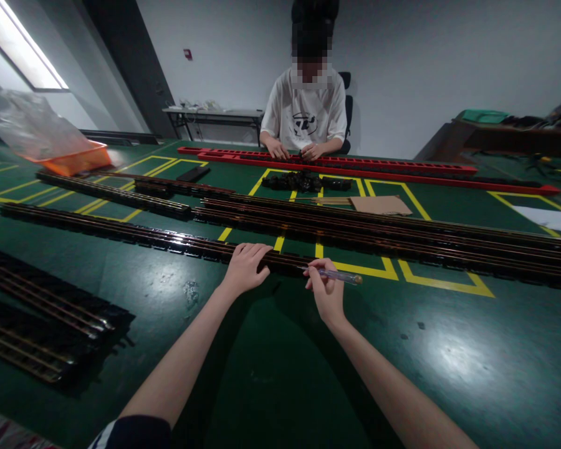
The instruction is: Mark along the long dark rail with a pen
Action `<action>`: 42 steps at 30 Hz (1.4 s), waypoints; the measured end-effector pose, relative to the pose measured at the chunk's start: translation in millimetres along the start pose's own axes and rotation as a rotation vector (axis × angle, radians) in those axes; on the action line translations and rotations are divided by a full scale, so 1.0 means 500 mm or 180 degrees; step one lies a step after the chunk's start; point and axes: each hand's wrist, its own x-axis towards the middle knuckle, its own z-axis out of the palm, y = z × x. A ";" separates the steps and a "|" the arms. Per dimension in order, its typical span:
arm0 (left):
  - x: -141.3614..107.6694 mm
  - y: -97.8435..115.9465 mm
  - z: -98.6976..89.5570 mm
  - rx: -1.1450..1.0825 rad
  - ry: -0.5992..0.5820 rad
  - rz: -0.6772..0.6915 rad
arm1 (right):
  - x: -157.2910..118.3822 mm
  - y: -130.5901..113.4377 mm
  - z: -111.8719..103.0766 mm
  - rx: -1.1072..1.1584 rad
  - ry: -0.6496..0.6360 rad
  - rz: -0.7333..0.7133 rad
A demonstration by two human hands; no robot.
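Observation:
A long black rail strip (191,244) with thin copper-coloured lines lies across the table in front of me. My left hand (247,268) grips it near its right end, with the fingers over the far edge and the thumb on the near side. Beside it, my right hand (326,292) holds a slim screwdriver (341,275) with a clear handle and a yellowish end, pinched like a pen. The screwdriver's tip points left at the rail's right end; whether it touches cannot be made out.
More black rails (402,240) lie beyond, others (42,299) at the left. Farther back are black parts (303,181), cardboard (381,205) and an orange bin (77,161) with a plastic bag. A co-worker (308,115) handles something at long red trays (402,169).

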 end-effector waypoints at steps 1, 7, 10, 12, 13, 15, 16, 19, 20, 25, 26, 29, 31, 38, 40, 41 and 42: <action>0.000 0.001 0.000 0.0006 0.0018 -0.0008 | 0.000 0.000 0.000 0.0000 0.0013 0.0011; 0.000 0.003 0.004 0.0098 0.0073 0.0002 | 0.000 0.000 0.003 -0.0006 0.0066 0.0049; 0.001 0.006 0.007 0.0163 0.0117 -0.0044 | 0.001 0.001 0.000 -0.0017 0.0058 0.0057; 0.001 0.008 0.009 0.0204 0.0151 -0.0070 | 0.003 0.003 -0.004 -0.0039 0.0007 0.0050; 0.002 0.010 0.011 0.0222 0.0160 -0.0075 | 0.004 0.004 -0.005 -0.0045 -0.0015 0.0045; 0.002 0.011 0.013 0.0252 0.0187 -0.0086 | 0.005 0.004 -0.008 -0.0044 -0.0030 0.0040; 0.002 0.011 0.014 0.0264 0.0207 -0.0088 | 0.005 0.003 -0.009 -0.0036 -0.0005 0.0039; 0.002 0.010 0.018 0.0284 0.0277 -0.0086 | 0.004 0.000 -0.010 -0.0014 0.0121 0.0021; 0.002 0.010 0.019 0.0287 0.0294 -0.0082 | 0.004 -0.002 -0.010 -0.0014 0.0157 0.0003; 0.002 0.007 0.023 0.0336 0.0338 -0.0039 | 0.004 -0.003 -0.019 -0.0053 0.0210 -0.0071; 0.002 0.007 0.023 0.0349 0.0348 -0.0030 | 0.004 -0.002 -0.022 -0.0050 0.0221 -0.0069; 0.002 0.007 0.023 0.0368 0.0373 -0.0010 | 0.004 -0.001 -0.027 -0.0016 0.0342 -0.0040; 0.002 0.008 0.023 0.0371 0.0382 -0.0007 | 0.004 0.000 -0.030 0.0007 0.0447 -0.0020; 0.002 0.006 0.025 0.0349 0.0379 -0.0009 | 0.002 -0.002 -0.035 -0.0010 0.0478 -0.0030; 0.002 0.006 0.025 0.0344 0.0376 -0.0005 | 0.003 -0.002 -0.036 0.0012 0.0489 -0.0029; 0.002 0.006 0.025 0.0345 0.0372 -0.0002 | 0.003 -0.002 -0.037 0.0032 0.0490 -0.0038; 0.002 0.005 0.024 0.0345 0.0366 0.0002 | 0.003 -0.002 -0.037 0.0055 0.0489 -0.0054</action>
